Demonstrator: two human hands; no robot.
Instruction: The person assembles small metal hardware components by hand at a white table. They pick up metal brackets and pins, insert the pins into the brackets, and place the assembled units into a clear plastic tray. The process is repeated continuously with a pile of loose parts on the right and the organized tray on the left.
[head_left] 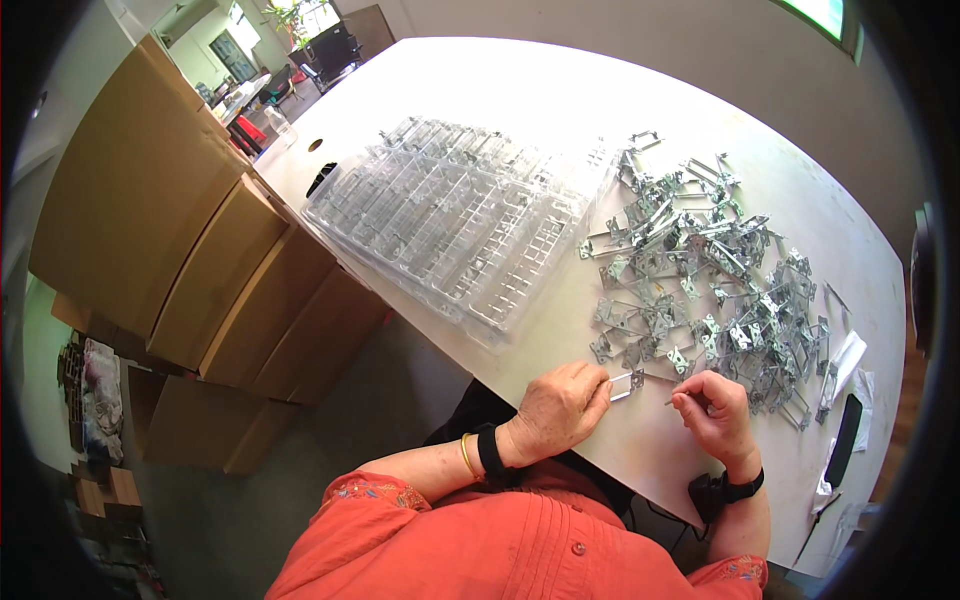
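My left hand (560, 405) is closed at the near edge of the white table, gripping a small silver metal bracket (627, 384) whose two thin rods and end plate stick out past the fingers. Just to the right, my right hand (715, 412) is closed in a pinch. A thin tip shows at its fingertips, too small to name. Beyond both hands spreads a loose heap of similar metal brackets (690, 250), tangled together. Left of the heap stand clear plastic trays (440, 225) with compartments, many holding rows of metal parts.
Tall cardboard boxes (150, 210) are stacked along the table's left side. Toward the right edge lie a black flat strip (845, 427), crumpled white paper (848, 358) and a thin dark tool (818, 522). A clear bottle (279, 124) stands at the far left corner.
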